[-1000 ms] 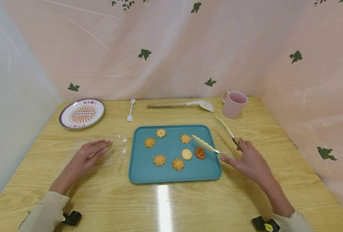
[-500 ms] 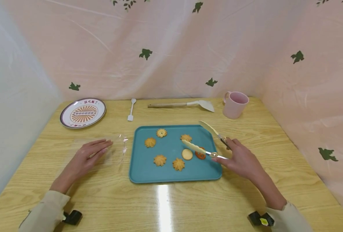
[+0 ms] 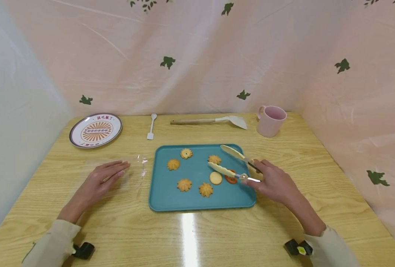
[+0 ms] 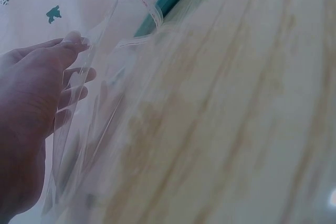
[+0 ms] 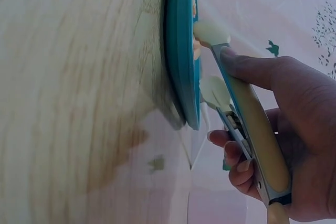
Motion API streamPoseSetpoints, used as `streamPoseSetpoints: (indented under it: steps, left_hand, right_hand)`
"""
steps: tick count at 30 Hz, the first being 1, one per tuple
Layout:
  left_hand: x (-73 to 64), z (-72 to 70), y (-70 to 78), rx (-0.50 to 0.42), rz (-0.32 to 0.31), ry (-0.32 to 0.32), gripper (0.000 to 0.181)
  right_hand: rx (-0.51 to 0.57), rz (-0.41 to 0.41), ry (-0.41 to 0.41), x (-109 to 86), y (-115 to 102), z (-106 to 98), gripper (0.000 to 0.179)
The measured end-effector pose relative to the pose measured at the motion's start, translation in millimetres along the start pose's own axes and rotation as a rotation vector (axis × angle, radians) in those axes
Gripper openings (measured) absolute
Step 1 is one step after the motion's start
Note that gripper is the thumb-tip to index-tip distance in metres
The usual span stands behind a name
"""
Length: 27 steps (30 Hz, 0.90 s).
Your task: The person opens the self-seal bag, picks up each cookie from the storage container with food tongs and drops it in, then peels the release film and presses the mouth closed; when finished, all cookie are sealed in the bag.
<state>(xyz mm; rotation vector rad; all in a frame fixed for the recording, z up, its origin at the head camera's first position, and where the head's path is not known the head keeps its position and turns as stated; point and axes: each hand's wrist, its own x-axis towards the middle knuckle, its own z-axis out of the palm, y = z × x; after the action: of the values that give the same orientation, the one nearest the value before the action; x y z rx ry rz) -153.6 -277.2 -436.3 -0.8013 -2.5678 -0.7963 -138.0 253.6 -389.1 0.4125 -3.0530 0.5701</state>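
My left hand [image 3: 98,183] pinches the raised upper layer of a clear plastic bag [image 4: 100,124], its fingers showing through the film in the left wrist view. My right hand [image 3: 276,181] grips a pair of tongs [image 3: 222,170] with cream scalloped tips, thumb on one arm and fingers on the other. The tongs are spread, with nothing between their tips. They reach low over the teal tray [image 3: 170,204]. One tip lies between a flower-shaped cookie [image 3: 214,159] and a round biscuit [image 3: 215,178]. A pretzel [image 3: 230,179] is partly hidden under the tongs.
More flower-shaped cookies, such as the cookie [image 3: 184,184] at front left, lie on the tray. Behind it are a plate [image 3: 95,130], a small white spoon [image 3: 151,127], a wooden-handled spatula [image 3: 211,121] and a pink mug [image 3: 269,122]. Curtains close off the back and sides.
My right hand has carried the tongs leftward over the tray, and the gap between their tips has narrowed. The left hand and the cookies stay put.
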Motion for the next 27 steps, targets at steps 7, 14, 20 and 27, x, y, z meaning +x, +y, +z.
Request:
streamPoseSetpoints:
  steps: [7, 14, 20, 27]
  left_hand:
    - [0.0, -0.6, 0.5, 0.000, 0.007, 0.002, 0.037]
    - [0.0, -1.1, 1.3, 0.009, 0.011, 0.003, 0.037]
    - [-0.5, -1.1, 0.5, 0.011, 0.011, 0.003, 0.038]
    - [-0.8, 0.4, -2.0, -0.005, 0.026, 0.013, 0.039]
  right_hand:
    - [-0.034, -0.036, -0.009, 1.0, -0.4, 0.9, 0.073]
    - [-0.051, -0.072, -0.031, 3.1, -1.6, -1.0, 0.069]
    - [-0.067, -0.111, -0.042, 5.7, -1.6, -3.6, 0.064]
    - [-0.081, -0.132, -0.044, 8.2, -1.4, -5.7, 0.058]
